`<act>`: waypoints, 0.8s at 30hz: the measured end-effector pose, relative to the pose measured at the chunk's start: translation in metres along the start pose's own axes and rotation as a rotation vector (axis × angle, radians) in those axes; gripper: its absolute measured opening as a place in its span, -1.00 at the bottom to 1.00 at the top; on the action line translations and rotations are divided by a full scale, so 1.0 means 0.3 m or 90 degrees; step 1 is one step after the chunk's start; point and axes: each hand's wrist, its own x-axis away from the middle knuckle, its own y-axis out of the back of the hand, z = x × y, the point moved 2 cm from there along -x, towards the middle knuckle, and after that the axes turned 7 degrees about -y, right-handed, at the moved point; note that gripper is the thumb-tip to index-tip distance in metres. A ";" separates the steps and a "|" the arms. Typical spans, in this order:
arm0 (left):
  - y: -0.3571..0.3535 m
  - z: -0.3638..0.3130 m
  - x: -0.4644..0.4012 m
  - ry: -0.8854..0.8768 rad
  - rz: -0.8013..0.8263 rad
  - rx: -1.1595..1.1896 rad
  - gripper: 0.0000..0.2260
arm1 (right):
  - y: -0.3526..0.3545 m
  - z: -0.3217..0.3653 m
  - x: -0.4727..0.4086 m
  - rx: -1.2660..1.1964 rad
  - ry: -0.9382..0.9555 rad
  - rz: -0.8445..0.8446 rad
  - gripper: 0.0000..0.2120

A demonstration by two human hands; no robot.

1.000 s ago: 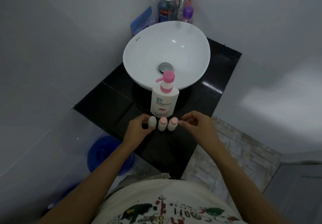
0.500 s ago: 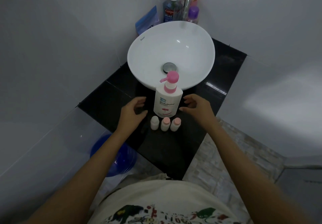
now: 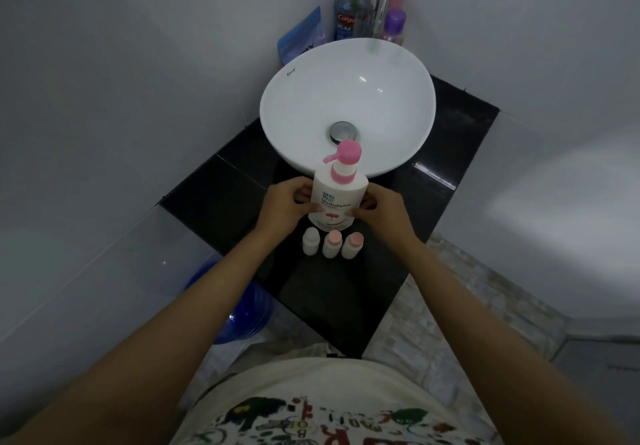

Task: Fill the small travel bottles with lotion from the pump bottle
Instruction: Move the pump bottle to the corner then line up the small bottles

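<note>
Nearest the front corner of the black counter point(image 3: 221, 199) stand the three travel bottles point(image 3: 331, 243) in a tight row, upright, small white plastic cylinders with rounded caps, one white and two pink, all still capped. Just behind them, between the row and the basin, stands the pump bottle point(image 3: 337, 199): a smooth white oval body, long axis vertical, pink pump head with its spout pointing left. The left hand point(image 3: 282, 207) and the right hand point(image 3: 382, 211) clasp its lower body from either side, fingers curled around it and thumbs on the label (equally near, so neither leads). The small bottles lie just toward the person from both hands. Behind rises the glossy white bowl sink point(image 3: 408, 105).
</note>
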 end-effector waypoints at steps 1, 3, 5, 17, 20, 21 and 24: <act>0.004 0.001 0.004 -0.003 -0.005 -0.002 -0.69 | -0.001 0.004 -0.001 0.006 0.007 0.003 -0.68; 0.022 -0.004 0.017 -0.005 -0.019 -0.007 -0.70 | -0.002 0.019 -0.005 0.012 0.023 0.015 -0.68; 0.054 -0.020 0.033 -0.006 -0.046 -0.012 -0.71 | -0.005 0.042 -0.016 0.022 0.047 0.025 -0.69; 0.428 -0.029 0.127 0.065 -0.350 0.023 -0.73 | -0.175 0.473 -0.209 0.065 0.246 0.216 -0.73; 0.501 0.015 0.120 0.103 -0.412 -0.032 -0.75 | -0.275 0.548 -0.297 0.069 0.253 0.275 -0.72; 0.518 0.032 0.115 0.120 -0.429 -0.050 -0.75 | -0.308 0.566 -0.322 0.071 0.253 0.293 -0.70; 0.562 0.090 0.096 0.162 -0.456 -0.091 -0.74 | -0.399 0.603 -0.389 0.068 0.249 0.352 -0.62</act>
